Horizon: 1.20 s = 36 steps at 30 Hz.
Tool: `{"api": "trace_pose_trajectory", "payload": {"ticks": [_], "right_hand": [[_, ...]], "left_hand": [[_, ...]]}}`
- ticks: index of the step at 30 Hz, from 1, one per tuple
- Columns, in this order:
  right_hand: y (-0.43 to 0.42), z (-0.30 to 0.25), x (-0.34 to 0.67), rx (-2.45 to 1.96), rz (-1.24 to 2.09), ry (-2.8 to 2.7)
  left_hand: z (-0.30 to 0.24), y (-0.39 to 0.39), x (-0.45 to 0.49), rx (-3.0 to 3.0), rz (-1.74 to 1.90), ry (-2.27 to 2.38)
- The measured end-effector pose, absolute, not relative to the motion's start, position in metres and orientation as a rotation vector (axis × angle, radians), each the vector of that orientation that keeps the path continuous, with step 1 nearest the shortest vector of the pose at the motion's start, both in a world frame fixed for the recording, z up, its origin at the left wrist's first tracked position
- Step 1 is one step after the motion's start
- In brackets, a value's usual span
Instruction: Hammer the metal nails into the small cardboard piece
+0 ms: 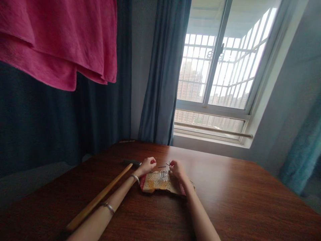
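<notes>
A torn-edged, dotted piece that looks like cardboard (163, 186) lies on the table, beige with yellow and red patches. Several thin dark nails (164, 174) stand upright near its far edge, around a small clear or whitish patch. My right hand (177, 168) is closed above its right part, with dark nails (168, 164) showing at the fingertips. Over the far left corner, my left hand (148, 165) is closed in a pinch; what it holds, if anything, is too small to make out. Between the hands is another dark nail (162, 166).
A hammer (100, 196) with a long wooden handle lies left of my left forearm, its dark head partly behind that hand. The brown wooden table (233, 197) reaches to curtains (160, 83) and a barred window. A pink cloth (75, 43) hangs upper left.
</notes>
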State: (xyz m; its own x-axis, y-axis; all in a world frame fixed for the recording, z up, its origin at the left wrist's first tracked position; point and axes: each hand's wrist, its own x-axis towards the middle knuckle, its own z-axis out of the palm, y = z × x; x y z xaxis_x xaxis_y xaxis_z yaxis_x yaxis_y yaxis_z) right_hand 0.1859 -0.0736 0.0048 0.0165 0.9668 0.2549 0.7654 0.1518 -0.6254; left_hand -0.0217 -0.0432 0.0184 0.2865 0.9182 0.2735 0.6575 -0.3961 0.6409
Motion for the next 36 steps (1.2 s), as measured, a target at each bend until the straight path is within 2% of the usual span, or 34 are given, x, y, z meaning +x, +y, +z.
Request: {"api": "trace_pose_trajectory", "payload": {"ticks": [5, 11, 25, 30, 36], "right_hand": [[-0.078, 0.003, 0.184, -1.678, 0.362, -1.85], [-0.08, 0.002, 0.186, -1.711, 0.326, -1.865], [-0.079, -0.003, 0.187, -1.764, 0.301, -1.804], [-0.08, 0.012, 0.188, -1.66, 0.451, -1.885], [-0.084, 0.034, 0.196, -1.475, 0.89, -2.086]], "left_hand": [[0.019, -0.049, -0.025, 2.301, 0.733, 1.722], [0.019, -0.057, -0.027, 2.382, 0.607, 1.781], [0.011, -0.05, -0.024, 2.311, 0.759, 1.72], [0.021, -0.052, -0.021, 2.316, 0.843, 1.476], [0.035, -0.061, -0.019, 2.145, 0.485, 0.958]]}}
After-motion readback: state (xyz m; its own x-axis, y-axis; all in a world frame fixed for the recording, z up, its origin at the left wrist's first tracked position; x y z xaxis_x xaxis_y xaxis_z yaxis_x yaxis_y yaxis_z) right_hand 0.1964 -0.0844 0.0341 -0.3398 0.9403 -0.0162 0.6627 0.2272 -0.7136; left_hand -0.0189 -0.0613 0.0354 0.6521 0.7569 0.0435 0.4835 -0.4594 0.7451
